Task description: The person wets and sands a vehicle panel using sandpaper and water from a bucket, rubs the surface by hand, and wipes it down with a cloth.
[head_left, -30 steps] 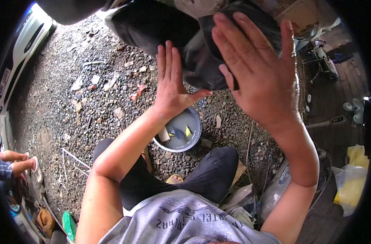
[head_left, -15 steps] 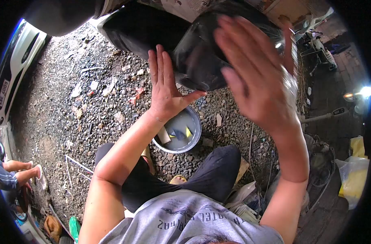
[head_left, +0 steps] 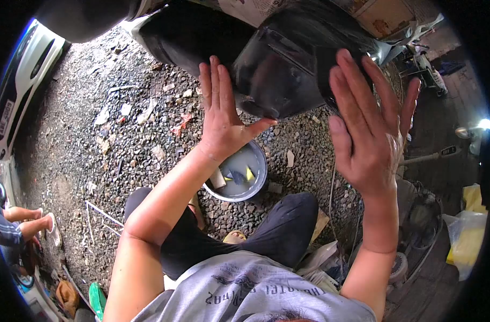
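A glossy black curved panel [head_left: 277,70], like part of a car body, stands at the top of the view with wet-looking streaks on it. My left hand [head_left: 222,121] rests at its lower left edge, fingers stretched upward and thumb out along the underside. Flat and spread, my right hand [head_left: 371,129] is at the panel's right side; whether it touches the surface I cannot tell. Below the panel, between my knees, is a bucket [head_left: 263,177] of cloudy water. Dark and yellow pieces [head_left: 238,177] lie in the water, and a pale block [head_left: 217,178] leans inside its rim.
Gravel with scraps of litter covers the ground. A white car [head_left: 27,80] stands at the left, with another person's legs [head_left: 30,222] below it. At the right are a plastic bag with yellow contents [head_left: 465,241], a fan-like object [head_left: 423,220] and a bright light [head_left: 485,124].
My right hand has moved right and down across the panel, uncovering more of its dark surface. My left hand stays nearly where it was.
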Available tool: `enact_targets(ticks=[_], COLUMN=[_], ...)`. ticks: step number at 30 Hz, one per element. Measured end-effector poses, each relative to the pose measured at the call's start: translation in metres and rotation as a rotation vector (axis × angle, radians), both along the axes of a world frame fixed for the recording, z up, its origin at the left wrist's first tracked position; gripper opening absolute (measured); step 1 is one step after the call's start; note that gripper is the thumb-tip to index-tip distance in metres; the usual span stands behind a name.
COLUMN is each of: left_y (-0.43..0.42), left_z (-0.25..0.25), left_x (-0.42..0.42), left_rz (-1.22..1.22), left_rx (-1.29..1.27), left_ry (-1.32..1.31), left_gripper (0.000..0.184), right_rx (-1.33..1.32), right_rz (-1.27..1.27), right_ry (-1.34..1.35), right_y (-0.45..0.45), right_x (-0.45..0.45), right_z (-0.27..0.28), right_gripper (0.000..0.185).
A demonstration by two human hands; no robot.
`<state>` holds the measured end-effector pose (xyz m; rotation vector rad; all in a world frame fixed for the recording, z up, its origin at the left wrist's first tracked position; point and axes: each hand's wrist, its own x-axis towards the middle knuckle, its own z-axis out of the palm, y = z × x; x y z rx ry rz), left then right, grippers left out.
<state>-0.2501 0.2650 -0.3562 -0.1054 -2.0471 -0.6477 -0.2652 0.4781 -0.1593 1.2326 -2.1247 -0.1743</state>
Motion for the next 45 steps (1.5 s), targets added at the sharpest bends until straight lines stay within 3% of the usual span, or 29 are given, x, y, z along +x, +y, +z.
enact_targets(ticks=[7, 9, 10, 13, 14, 18, 21, 25, 28, 31, 32, 33, 35, 36, 39, 40, 43, 45], left_y=[0.000, -0.003, 0.000, 0.002, 0.002, 0.001, -0.008, -0.010, -0.006, -0.002, -0.006, -0.006, -0.002, -0.002, -0.005, -0.002, -0.001, -0.001], left_z=[-0.004, -0.002, -0.002, 0.017, 0.027, 0.076, 0.094, 0.097, 0.093, 0.089, 0.087, 0.087, 0.091, 0.091, 0.091, 0.091, 0.093, 0.093], left_x=[-0.003, 0.000, -0.004, 0.007, 0.008, 0.012, 0.014, -0.005, -0.010, -0.009, -0.011, -0.016, -0.013, -0.012, -0.012, -0.008, -0.008, -0.008], left_rz=[0.037, 0.050, 0.020, -0.044, -0.078, -0.106, -0.101, -0.163, -0.217, -0.274, -0.280, -0.287, -0.292, -0.302, -0.298, -0.294, -0.292, -0.292], left_rx=[-0.036, -0.074, -0.057, -0.037, -0.072, -0.266, -0.353, -0.363, -0.305, -0.261, -0.277, -0.294, -0.253, -0.248, -0.261, -0.239, -0.248, -0.245], left_ry=[-0.060, -0.157, 0.004, -0.044, 0.010, 0.064, 0.020, 0.103, 0.078, 0.059, 0.074, 0.093, 0.056, 0.046, 0.033, 0.005, -0.007, -0.011], left_gripper=[0.138, 0.138, 0.137, 0.135, 0.126, 0.105, 0.099, 0.092, 0.088, 0.084, 0.083, 0.083, 0.080, 0.080, 0.087, 0.090, 0.092, 0.090], right_rx=[-0.095, -0.123, -0.133, -0.203, -0.220, -0.593, -0.939, -1.003, -0.912, -1.244, -1.280, -1.164, -0.864, -0.824, -1.276, -1.300, -1.301, -1.170], right_rz=[0.120, 0.114, 0.112, 0.126, 0.128, 0.212, 0.176, 0.362, 0.280, 0.171, 0.267, 0.286, 0.299, 0.314, 0.231, 0.146, 0.307, 0.303], right_ry=[-0.029, -0.013, -0.007, -0.006, -0.018, -0.088, -0.224, -0.167, -0.141, -0.337, -0.323, -0.221, -0.288, -0.169, -0.270, -0.369, -0.316, -0.300], right_y=[-0.078, -0.072, -0.068, -0.026, -0.010, 0.007, 0.010, -0.028, -0.019, -0.007, -0.015, -0.025, -0.036, -0.034, -0.033, -0.027, -0.061, -0.066], right_x=[-0.011, -0.013, -0.014, -0.019, -0.021, -0.045, -0.080, -0.044, -0.041, -0.084, -0.079, -0.058, -0.005, -0.020, -0.070, -0.075, -0.027, -0.011], right_z=[-0.010, -0.014, -0.018, -0.037, -0.045, -0.081, -0.095, -0.105, -0.101, -0.101, -0.106, -0.108, -0.097, -0.106, -0.112, -0.115, -0.137, -0.155], right_gripper=[0.048, 0.050, 0.051, 0.056, 0.056, 0.053, 0.053, 0.050, 0.048, 0.048, 0.048, 0.048, 0.048, 0.052, 0.060, 0.066, 0.069, 0.069])
